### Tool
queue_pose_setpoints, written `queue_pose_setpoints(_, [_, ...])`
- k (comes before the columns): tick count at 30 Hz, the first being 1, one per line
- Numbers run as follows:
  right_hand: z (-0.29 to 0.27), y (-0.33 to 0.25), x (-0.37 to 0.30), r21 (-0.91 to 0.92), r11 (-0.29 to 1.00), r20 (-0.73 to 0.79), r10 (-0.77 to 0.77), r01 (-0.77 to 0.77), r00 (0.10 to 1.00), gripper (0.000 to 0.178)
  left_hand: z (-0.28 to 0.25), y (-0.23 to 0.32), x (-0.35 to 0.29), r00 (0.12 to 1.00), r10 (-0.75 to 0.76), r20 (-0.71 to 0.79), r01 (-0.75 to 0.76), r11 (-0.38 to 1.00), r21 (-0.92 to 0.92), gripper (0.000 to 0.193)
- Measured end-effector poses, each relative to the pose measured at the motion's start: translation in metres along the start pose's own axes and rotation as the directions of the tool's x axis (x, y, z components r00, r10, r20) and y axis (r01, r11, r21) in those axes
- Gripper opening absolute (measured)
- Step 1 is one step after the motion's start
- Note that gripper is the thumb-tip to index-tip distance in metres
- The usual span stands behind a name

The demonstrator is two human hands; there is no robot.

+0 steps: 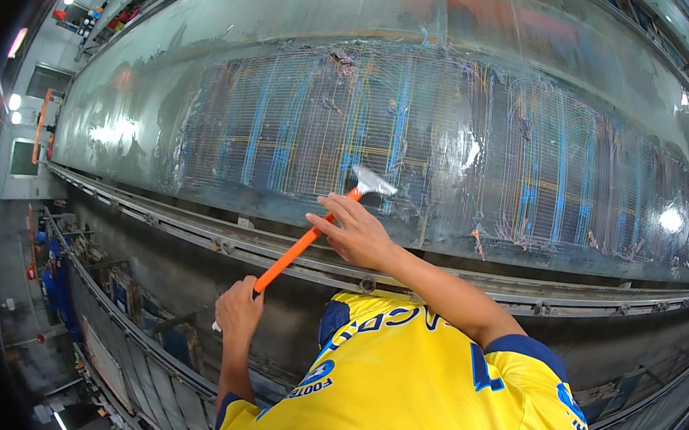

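Observation:
A scraper with a long orange handle (295, 253) and a broad pale metal head (373, 181) slants across the middle of the view. My left hand (239, 311) is closed round the lower end of the handle; a small whitish bit shows beside that hand. Higher up, near the head, my right hand (357, 233) holds the handle with its fingers loosely laid over it. The scraper's head is over the near part of a long, wet-looking greenish table surface (154, 126); I cannot tell whether it touches. Blue, orange and purple line marks (287, 126) cover that surface.
Crumpled dark residue (343, 61) lies on the marked area, and small reddish scraps (477, 243) near its front edge. A metal rail (193, 234) runs along the table's near side. Another framed table edge (141, 345) is at lower left, beside an aisle floor (9, 291).

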State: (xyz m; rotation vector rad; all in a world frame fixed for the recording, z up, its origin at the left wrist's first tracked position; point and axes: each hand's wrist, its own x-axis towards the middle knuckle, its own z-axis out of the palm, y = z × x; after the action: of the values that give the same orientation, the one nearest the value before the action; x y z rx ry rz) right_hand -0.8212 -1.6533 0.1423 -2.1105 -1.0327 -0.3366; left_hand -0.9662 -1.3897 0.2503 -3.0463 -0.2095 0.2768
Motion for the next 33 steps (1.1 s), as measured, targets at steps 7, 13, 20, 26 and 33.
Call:
queue_pose_setpoints(7, [0.095, 0.028, -0.031, -0.036, 0.989, 0.448, 0.145, -0.144, 0.882, 0.041, -0.033, -0.017, -0.036, 0.947, 0.143, 0.287, -0.052, 0.952, -0.3, 0.031])
queue_pose_setpoints(13, [0.13, 0.034, -0.028, -0.041, 0.981, 0.399, 0.19, -0.189, 0.897, 0.058, -0.026, -0.099, -0.036, 0.862, -0.024, 0.507, 0.276, 0.861, -0.428, 0.04])
queue_pose_setpoints(20, [0.132, -0.003, -0.006, -0.062, 0.983, 0.08, 0.179, -0.174, 0.981, 0.032, 0.001, -0.16, -0.03, 0.963, 0.269, -0.026, -0.269, 0.941, -0.205, 0.038])
queue_pose_setpoints(26, [0.118, -0.03, 0.034, -0.198, 0.975, -0.117, 0.082, -0.104, 0.99, 0.03, -0.014, -0.176, -0.014, 0.887, 0.428, -0.171, -0.452, 0.882, -0.136, 0.026])
queue_pose_setpoints(33, [0.109, -0.02, 0.014, -0.154, 0.988, -0.029, 0.007, -0.012, 1.0, 0.043, -0.007, -0.192, -0.021, 0.666, 0.358, 0.655, 0.525, 0.399, -0.752, 0.033])
